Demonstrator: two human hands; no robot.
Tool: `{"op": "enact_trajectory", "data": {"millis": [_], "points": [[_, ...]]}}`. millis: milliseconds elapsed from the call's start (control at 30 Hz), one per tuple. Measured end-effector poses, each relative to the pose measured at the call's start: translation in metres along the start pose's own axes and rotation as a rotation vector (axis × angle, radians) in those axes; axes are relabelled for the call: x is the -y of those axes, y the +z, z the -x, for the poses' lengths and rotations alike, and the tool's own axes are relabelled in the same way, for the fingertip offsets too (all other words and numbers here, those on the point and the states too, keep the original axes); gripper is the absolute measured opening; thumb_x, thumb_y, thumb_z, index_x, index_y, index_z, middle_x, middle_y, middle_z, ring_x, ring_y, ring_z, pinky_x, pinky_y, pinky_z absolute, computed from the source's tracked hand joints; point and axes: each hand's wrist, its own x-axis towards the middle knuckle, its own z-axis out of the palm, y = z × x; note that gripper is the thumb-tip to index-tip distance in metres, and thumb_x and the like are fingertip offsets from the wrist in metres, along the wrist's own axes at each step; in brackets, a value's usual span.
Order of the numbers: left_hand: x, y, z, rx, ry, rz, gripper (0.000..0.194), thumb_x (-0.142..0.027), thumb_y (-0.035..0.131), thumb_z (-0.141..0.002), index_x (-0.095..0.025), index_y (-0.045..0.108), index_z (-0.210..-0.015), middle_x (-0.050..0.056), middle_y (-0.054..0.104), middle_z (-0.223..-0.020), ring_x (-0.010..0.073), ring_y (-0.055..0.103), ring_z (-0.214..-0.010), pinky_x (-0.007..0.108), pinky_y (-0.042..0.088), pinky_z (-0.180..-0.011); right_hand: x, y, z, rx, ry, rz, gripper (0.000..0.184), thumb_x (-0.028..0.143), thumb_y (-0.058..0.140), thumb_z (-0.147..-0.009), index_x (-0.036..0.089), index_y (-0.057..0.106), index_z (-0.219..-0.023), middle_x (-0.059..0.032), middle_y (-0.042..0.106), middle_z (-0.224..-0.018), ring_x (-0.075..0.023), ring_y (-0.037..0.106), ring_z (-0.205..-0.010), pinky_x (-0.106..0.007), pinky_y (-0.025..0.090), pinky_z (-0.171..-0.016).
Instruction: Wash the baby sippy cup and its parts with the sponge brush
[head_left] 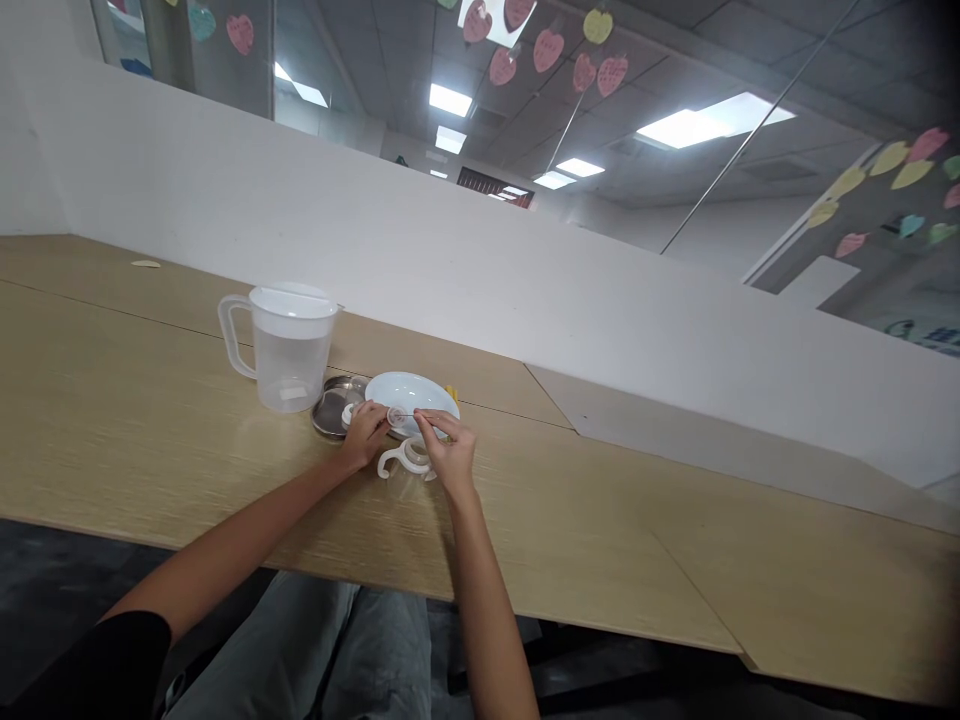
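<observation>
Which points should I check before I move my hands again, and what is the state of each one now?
1. Left hand holds small clear piece: ok.
2. Right hand pinches thin piece: ok.
3. Thin piece touches clear piece: cannot tell.
4. Large jug stands upright: ok.
5. Space around hands is free: not ok; white bowl and hooked white piece are close.
6. Jug's contents: cannot tell.

Plate [411, 391]: white | pitcher [292, 350] left of plate: clear, whitish | round dish [330, 408] beside plate: silver | tabletop [600, 520] under plate: light brown, streaked grain | hooked piece [406, 459] below plate: was white
</observation>
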Motion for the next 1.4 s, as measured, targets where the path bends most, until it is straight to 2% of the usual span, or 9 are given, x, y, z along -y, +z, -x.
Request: {"op": "enact_trajectory", "data": {"millis": [133,267,500,600,700,867,967,1200,1400], "points": [[-0.001,-0.001,0.0,0.0,-0.003,0.0,0.031,-0.036,0.042,-0.095,-0.021,0.069,-0.094,0.005,0.068,-0.093,0.0221,0.056,-0.096,0.042,0.036,-0.102,-0.006,0.0,0.0,0.071,0.036,0.068,0.019,0.032,0.062,-0.087,0.024,0.077,-0.079,-0.0038,0.076,-0.084,-0.0187,0.07,-0.078,-0.033,0.055,-0.078],[-0.005,-0.003,0.0,0.007,0.0,0.005,0.03,-0.034,0.041,-0.094,-0.021,0.069,-0.095,0.005,0.068,-0.092,0.0217,0.056,-0.094,0.042,0.035,-0.103,-0.002,0.002,-0.002,0.206,0.076,0.246,0.014,0.027,0.064,-0.085,0.025,0.077,-0.08,-0.0023,0.076,-0.081,-0.0182,0.067,-0.078,-0.031,0.051,-0.078],[-0.011,-0.006,0.0,0.058,0.004,-0.013,0.026,-0.028,0.044,-0.092,-0.02,0.069,-0.091,0.004,0.068,-0.088,0.022,0.055,-0.095,0.043,0.033,-0.104,0.03,0.016,-0.018,0.451,0.193,0.689,0.015,0.023,0.064,-0.085,0.024,0.078,-0.08,-0.0042,0.076,-0.082,-0.0191,0.064,-0.085,-0.03,0.04,-0.084],[-0.013,-0.006,0.0,0.059,-0.005,-0.02,0.025,-0.027,0.044,-0.092,-0.021,0.068,-0.088,0.004,0.067,-0.089,0.0223,0.054,-0.095,0.042,0.034,-0.101,0.041,0.02,-0.023,0.507,0.212,0.78,0.019,0.02,0.06,-0.086,0.024,0.077,-0.08,-0.0047,0.076,-0.082,-0.0196,0.064,-0.085,-0.031,0.038,-0.082],[-0.014,-0.006,0.001,0.049,0.0,-0.006,0.026,-0.027,0.042,-0.093,-0.02,0.066,-0.086,0.005,0.066,-0.09,0.0223,0.054,-0.095,0.041,0.036,-0.097,0.046,0.018,-0.022,0.46,0.185,0.746,0.018,0.02,0.06,-0.088,0.023,0.076,-0.083,-0.0043,0.075,-0.082,-0.0186,0.065,-0.08,-0.03,0.038,-0.078],[-0.017,-0.007,0.002,0.06,0.0,0.001,0.023,-0.025,0.042,-0.094,-0.02,0.063,-0.085,0.005,0.065,-0.09,0.0219,0.052,-0.096,0.041,0.035,-0.098,0.043,0.008,-0.012,0.284,0.065,0.549,0.015,0.019,0.059,-0.089,0.022,0.074,-0.086,-0.0038,0.073,-0.082,-0.0181,0.064,-0.077,-0.028,0.043,-0.072],[-0.019,-0.009,0.002,0.072,-0.013,0.002,0.021,-0.024,0.043,-0.093,-0.02,0.063,-0.088,0.005,0.065,-0.092,0.0219,0.052,-0.098,0.042,0.034,-0.099,0.037,0.006,-0.005,0.269,0.015,0.515,0.02,0.021,0.056,-0.091,0.023,0.074,-0.084,-0.004,0.073,-0.079,-0.0182,0.063,-0.075,-0.027,0.043,-0.068],[-0.021,-0.009,0.005,0.106,0.033,0.039,0.019,-0.024,0.044,-0.093,-0.021,0.062,-0.087,0.004,0.066,-0.095,0.0209,0.054,-0.1,0.044,0.026,-0.108,0.018,0.017,-0.002,0.303,0.045,0.667,0.026,0.024,0.058,-0.091,0.023,0.074,-0.072,-0.0046,0.069,-0.07,-0.0162,0.058,-0.067,-0.027,0.036,-0.063],[-0.027,-0.01,0.004,0.077,0.037,0.023,0.022,-0.023,0.043,-0.094,-0.021,0.064,-0.088,0.004,0.066,-0.091,0.0206,0.054,-0.097,0.042,0.031,-0.103,0.025,0.016,0.003,0.174,0.05,0.785,0.021,0.025,0.062,-0.09,0.02,0.074,-0.073,-0.0061,0.068,-0.072,-0.0188,0.056,-0.072,-0.031,0.032,-0.072]]}}
